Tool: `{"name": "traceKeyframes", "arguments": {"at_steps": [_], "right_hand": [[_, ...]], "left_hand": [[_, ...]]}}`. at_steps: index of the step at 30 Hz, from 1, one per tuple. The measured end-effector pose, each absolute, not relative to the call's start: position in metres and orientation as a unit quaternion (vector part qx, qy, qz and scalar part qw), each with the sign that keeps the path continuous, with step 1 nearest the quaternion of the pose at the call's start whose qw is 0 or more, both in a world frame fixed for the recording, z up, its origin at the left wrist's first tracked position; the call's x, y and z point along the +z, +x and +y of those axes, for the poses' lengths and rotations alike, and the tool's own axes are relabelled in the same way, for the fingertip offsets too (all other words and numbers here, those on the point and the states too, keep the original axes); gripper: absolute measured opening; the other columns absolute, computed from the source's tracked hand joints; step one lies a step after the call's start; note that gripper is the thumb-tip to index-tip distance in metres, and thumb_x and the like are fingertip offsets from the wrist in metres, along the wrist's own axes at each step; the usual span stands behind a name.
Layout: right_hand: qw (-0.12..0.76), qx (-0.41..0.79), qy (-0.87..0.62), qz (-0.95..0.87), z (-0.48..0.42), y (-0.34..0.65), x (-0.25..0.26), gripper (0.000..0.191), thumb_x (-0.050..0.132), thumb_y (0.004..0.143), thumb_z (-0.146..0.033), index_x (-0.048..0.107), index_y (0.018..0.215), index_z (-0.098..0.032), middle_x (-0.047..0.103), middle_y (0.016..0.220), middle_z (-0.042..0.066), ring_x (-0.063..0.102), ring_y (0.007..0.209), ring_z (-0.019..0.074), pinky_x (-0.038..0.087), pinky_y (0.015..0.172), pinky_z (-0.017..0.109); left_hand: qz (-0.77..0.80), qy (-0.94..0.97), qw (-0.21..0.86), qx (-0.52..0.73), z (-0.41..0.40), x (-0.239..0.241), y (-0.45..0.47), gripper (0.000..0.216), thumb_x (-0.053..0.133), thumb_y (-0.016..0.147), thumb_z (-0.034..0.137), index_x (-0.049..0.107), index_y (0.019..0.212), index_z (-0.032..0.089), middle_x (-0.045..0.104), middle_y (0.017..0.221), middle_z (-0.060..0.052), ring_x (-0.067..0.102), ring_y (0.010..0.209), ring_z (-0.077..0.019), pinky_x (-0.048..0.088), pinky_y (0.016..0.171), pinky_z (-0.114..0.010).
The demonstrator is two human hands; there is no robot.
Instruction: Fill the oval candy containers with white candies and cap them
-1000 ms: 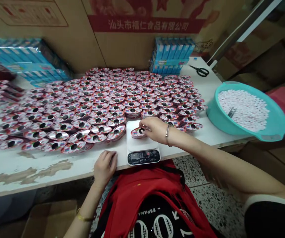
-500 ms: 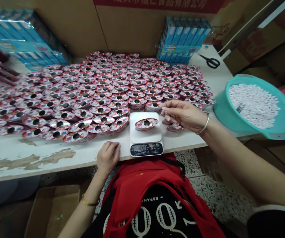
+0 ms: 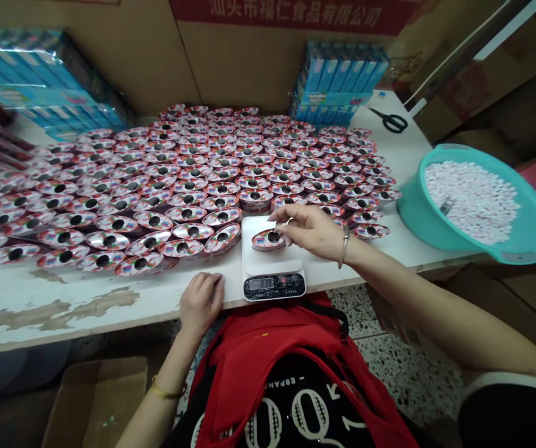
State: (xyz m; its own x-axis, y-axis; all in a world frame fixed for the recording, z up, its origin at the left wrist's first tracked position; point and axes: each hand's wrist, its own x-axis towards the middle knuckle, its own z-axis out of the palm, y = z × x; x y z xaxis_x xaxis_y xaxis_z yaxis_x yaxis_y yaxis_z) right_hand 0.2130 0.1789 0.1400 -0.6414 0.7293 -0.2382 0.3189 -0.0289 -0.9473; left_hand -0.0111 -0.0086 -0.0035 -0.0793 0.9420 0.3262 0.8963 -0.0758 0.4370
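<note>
Head view: oval pack (image 3: 262, 241) lies on white scale (image 3: 259, 266), in front of packed rows (image 3: 212, 190). Right hand (image 3: 320, 231) at pack's right end; cannot tell whether it pinches. Left hand (image 3: 198, 305), fingers curled in, at table (image 3: 155, 296) edge.

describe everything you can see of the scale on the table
The scale looks plastic, with a squarish white weighing plate and a black front panel carrying a lit digital display, a reddish button and small markings. It sits flat on the table near the front edge. One oval-topped pack rests on the plate; the right hand reaches over it from the right.
</note>
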Motion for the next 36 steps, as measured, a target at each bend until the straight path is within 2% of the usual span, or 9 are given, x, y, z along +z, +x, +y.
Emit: {"name": "traceKeyframes", "arguments": {"at_steps": [6, 12, 17, 20, 24, 27, 32, 36], "right_hand": [[0.17, 0.517, -0.386, -0.745, 0.179, 0.206, 0.13, 0.028, 0.05, 0.084, -0.004, 0.061, 0.107, -0.014, 0.06, 0.092, 0.003, 0.052, 0.061, 0.0082, 0.047, 0.061, 0.025], [0.198, 0.597, -0.37, -0.684, 0.183, 0.202, 0.132, 0.046, 0.04, 0.081, 0.001, 0.053, 0.12, -0.019, 0.056, 0.094, 0.003, 0.057, 0.069, 0.0105, 0.05, 0.057, 0.023], [0.206, 0.682, -0.386, -0.586, 0.183, 0.198, 0.136, 0.038, 0.046, 0.085, -0.009, 0.047, 0.121, -0.022, 0.055, 0.096, 0.005, 0.061, 0.082, 0.0158, 0.054, 0.053, 0.023], [0.23, 0.672, -0.379, -0.594, 0.183, 0.203, 0.143, 0.027, 0.048, 0.089, -0.019, 0.05, 0.116, -0.022, 0.057, 0.096, 0.005, 0.06, 0.079, 0.0151, 0.051, 0.052, 0.023], [0.301, 0.488, -0.373, -0.729, 0.177, 0.225, 0.144, 0.011, 0.055, 0.091, -0.027, 0.06, 0.094, -0.018, 0.058, 0.087, 0.005, 0.055, 0.077, 0.0163, 0.049, 0.066, 0.029], [0.287, 0.315, -0.345, -0.837, 0.163, 0.244, 0.134, 0.018, 0.056, 0.091, -0.032, 0.065, 0.087, -0.017, 0.058, 0.089, 0.009, 0.054, 0.085, 0.0212, 0.046, 0.077, 0.037], [0.203, 0.133, -0.322, -0.915, 0.14, 0.262, 0.108, 0.032, 0.056, 0.092, -0.04, 0.066, 0.113, -0.019, 0.06, 0.119, 0.013, 0.049, 0.113, 0.0296, 0.038, 0.095, 0.047], [0.167, 0.072, -0.311, -0.933, 0.133, 0.253, 0.097, 0.042, 0.054, 0.093, -0.042, 0.058, 0.127, -0.019, 0.049, 0.139, 0.013, 0.034, 0.134, 0.0287, 0.025, 0.11, 0.05]], "left_hand": [[0.677, 0.678, 0.039, 0.284, -0.007, -0.002, -0.01, 0.011, 0.055, 0.088, 0.022, 0.061, 0.097, 0.019, 0.061, 0.084, -0.005, 0.058, 0.079, -0.0166, 0.046, 0.074, -0.027], [0.685, 0.668, 0.054, 0.284, -0.009, -0.003, -0.01, 0.012, 0.055, 0.088, 0.024, 0.062, 0.097, 0.02, 0.062, 0.085, -0.006, 0.059, 0.08, -0.0172, 0.047, 0.075, -0.028], [0.683, 0.672, 0.051, 0.283, -0.009, -0.001, -0.01, 0.011, 0.054, 0.088, 0.024, 0.062, 0.096, 0.02, 0.063, 0.084, -0.006, 0.059, 0.079, -0.0171, 0.047, 0.074, -0.029], [0.682, 0.672, 0.049, 0.284, -0.008, -0.001, -0.009, 0.011, 0.054, 0.088, 0.024, 0.061, 0.096, 0.02, 0.062, 0.083, -0.006, 0.059, 0.078, -0.0171, 0.047, 0.073, -0.029], [0.68, 0.673, 0.05, 0.285, -0.008, -0.001, -0.009, 0.011, 0.055, 0.088, 0.023, 0.061, 0.096, 0.02, 0.062, 0.084, -0.005, 0.059, 0.079, -0.0174, 0.047, 0.073, -0.029], [0.681, 0.673, 0.05, 0.283, -0.008, -0.002, -0.009, 0.01, 0.055, 0.088, 0.023, 0.06, 0.096, 0.02, 0.062, 0.084, -0.005, 0.059, 0.079, -0.0172, 0.046, 0.073, -0.028], [0.685, 0.672, 0.046, 0.278, -0.008, -0.002, -0.008, 0.011, 0.054, 0.088, 0.024, 0.061, 0.096, 0.02, 0.062, 0.084, -0.005, 0.058, 0.079, -0.017, 0.046, 0.073, -0.028], [0.683, 0.674, 0.042, 0.279, -0.008, -0.001, -0.008, 0.011, 0.054, 0.088, 0.024, 0.061, 0.096, 0.021, 0.061, 0.083, -0.005, 0.058, 0.079, -0.0169, 0.046, 0.072, -0.028]]}}
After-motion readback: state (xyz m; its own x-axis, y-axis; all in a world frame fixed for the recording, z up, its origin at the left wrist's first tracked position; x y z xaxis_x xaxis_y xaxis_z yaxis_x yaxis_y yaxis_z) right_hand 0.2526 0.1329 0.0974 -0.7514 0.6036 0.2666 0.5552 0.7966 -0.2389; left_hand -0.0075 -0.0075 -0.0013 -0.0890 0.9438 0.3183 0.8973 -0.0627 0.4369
